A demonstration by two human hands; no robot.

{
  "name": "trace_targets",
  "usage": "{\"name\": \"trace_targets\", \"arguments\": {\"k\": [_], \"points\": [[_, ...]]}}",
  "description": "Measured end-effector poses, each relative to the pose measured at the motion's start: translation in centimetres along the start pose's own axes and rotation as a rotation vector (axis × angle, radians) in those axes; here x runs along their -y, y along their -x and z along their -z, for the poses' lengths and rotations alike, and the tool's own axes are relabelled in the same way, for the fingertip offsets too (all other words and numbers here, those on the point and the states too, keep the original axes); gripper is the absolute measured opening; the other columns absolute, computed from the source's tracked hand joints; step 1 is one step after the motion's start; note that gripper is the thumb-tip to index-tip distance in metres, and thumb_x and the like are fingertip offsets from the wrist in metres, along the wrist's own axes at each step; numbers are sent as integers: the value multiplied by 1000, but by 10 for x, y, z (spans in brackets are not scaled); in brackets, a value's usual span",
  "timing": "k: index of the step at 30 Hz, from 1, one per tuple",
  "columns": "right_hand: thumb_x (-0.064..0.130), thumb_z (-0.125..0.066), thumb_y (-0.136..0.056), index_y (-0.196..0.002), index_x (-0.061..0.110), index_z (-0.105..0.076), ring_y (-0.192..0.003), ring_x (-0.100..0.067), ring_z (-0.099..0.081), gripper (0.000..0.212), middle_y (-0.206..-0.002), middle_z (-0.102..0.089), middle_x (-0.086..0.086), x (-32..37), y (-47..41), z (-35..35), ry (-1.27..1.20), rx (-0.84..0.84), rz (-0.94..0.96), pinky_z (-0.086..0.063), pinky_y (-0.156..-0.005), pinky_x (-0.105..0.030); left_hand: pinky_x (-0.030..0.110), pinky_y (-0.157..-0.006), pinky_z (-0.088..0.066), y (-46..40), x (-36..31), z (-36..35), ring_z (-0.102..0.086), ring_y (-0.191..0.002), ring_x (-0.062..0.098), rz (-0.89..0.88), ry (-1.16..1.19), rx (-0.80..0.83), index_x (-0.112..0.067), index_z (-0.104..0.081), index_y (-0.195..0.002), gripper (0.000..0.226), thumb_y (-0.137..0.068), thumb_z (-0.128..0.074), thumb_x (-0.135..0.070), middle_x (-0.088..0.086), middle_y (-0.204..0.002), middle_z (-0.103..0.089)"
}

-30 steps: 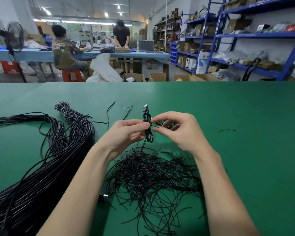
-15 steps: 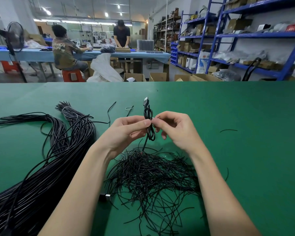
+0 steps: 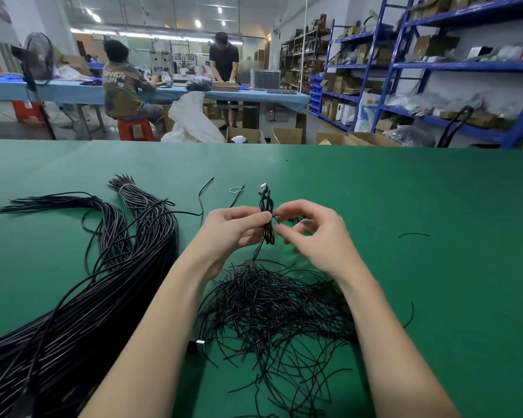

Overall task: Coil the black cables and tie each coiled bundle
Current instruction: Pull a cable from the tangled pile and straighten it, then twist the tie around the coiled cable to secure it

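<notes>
Head view: left of the coiled bundle [image 3: 267, 220], uncoiled black cables [image 3: 73, 297] lay on the green worktop [image 3: 435, 267]. Left hand [image 3: 233, 229] pinched the bundle; right hand [image 3: 314, 236], fingers curled, pinched at its waist. A loosened pinch could let the coil spring open into the tie pile [image 3: 278, 309] below it

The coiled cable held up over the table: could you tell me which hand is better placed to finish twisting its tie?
Probably the right hand: its fingertips pinch at the middle of the coiled cable, while the left hand grips it steady.
</notes>
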State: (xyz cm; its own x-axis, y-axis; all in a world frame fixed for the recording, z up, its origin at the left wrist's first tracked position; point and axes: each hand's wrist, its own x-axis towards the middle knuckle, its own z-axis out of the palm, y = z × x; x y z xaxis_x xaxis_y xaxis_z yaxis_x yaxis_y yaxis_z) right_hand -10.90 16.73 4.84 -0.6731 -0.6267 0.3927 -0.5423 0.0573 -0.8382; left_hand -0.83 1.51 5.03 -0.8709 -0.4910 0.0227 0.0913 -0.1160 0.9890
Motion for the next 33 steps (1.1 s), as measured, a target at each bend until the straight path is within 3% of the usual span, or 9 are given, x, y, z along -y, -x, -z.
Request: {"name": "trace_targets", "arguments": {"k": [3, 9, 13, 15, 20, 24, 28, 30, 33], "points": [[33, -84, -83, -92, 34, -79, -62, -14, -67, 11, -89, -75, 21, -1, 0, 2, 125, -45, 102, -54, -68, -19, 17, -67, -51, 0, -1, 2, -58, -61, 9, 12, 29, 39, 2, -73, -106, 25, -86, -75, -13, 3, -74, -67], [21, -78, -89, -83, 20, -78, -55, -14, -64, 7, -77, -72, 4, -3, -1, -7, -48, -134, -34, -48, -52, -21, 22, -81, -56, 0, 1, -2, -67, -80, 10, -93, -73, 4, -12, -80, -93, 11, -82, -79, -15, 3, -90, -76], [6, -74, -85, -74, 6, -75, -46, -2, -51, 11, -67, -59, -2, 6, -6, -10, -856, 65, -661, -42, -41, -11, 17, -73, -55, 1, 0, -6, -70, -79, 6, -175, -173, -30, -18, -80, -90, 8, -83, -80, -15, -2, -85, -78], [8, -74, -79, -77, 5, -71, -45, -1, -48, 4, -67, -57, 0, 7, -5, -10, -1105, 127, -769, -40, -37, -9, 18, -71, -53, 2, -3, -7, -67, -72, 10, -124, -104, -23, -10, -78, -94, 12, -83, -79, -14, 0, -79, -76], [6, -71, -93, -99, 15, -74, -57, -7, -62, 12, -87, -75, 1, 11, -2, 0, -455, 75, -318, -51, -52, -18, 17, -62, -51, 3, -8, -5, -58, -63, 11, 47, 125, -26, -2, -75, -95, 16, -82, -78, -11, 4, -76, -67], [14, -83, -84, -93, 21, -80, -59, -12, -67, 12, -86, -79, 2, 12, 1, 7, -128, 31, -100, -57, -56, -25, 15, -61, -52, 3, -7, -4, -58, -60, 8, 94, 136, 7, 0, -75, -101, 21, -83, -76, -11, 3, -77, -68], [28, -87, -81, -82, 23, -83, -54, -29, -66, 6, -64, -73, -6, 12, 2, 4, -31, -63, -33, -57, -54, -31, 15, -63, -52, 3, -6, -1, -58, -61, 7, 91, 115, 34, 1, -75, -103, 29, -79, -78, -14, 4, -83, -69], [26, -84, -83, -75, 21, -81, -46, -20, -55, 10, -57, -68, -3, 11, 0, 0, -28, -98, -20, -47, -50, -26, 15, -65, -52, 4, -7, -1, -59, -65, 9, 59, 115, 47, -1, -76, -98, 34, -69, -83, -18, 6, -85, -69], [11, -78, -86, -68, 11, -77, -44, -6, -43, 18, -60, -60, -2, 10, -4, -12, -494, -82, -314, -34, -42, -16, 20, -78, -54, 4, -7, -2, -62, -80, 16, -10, 127, 47, -8, -79, -89, 32, -62, -85, -24, 13, -95, -71]]}}
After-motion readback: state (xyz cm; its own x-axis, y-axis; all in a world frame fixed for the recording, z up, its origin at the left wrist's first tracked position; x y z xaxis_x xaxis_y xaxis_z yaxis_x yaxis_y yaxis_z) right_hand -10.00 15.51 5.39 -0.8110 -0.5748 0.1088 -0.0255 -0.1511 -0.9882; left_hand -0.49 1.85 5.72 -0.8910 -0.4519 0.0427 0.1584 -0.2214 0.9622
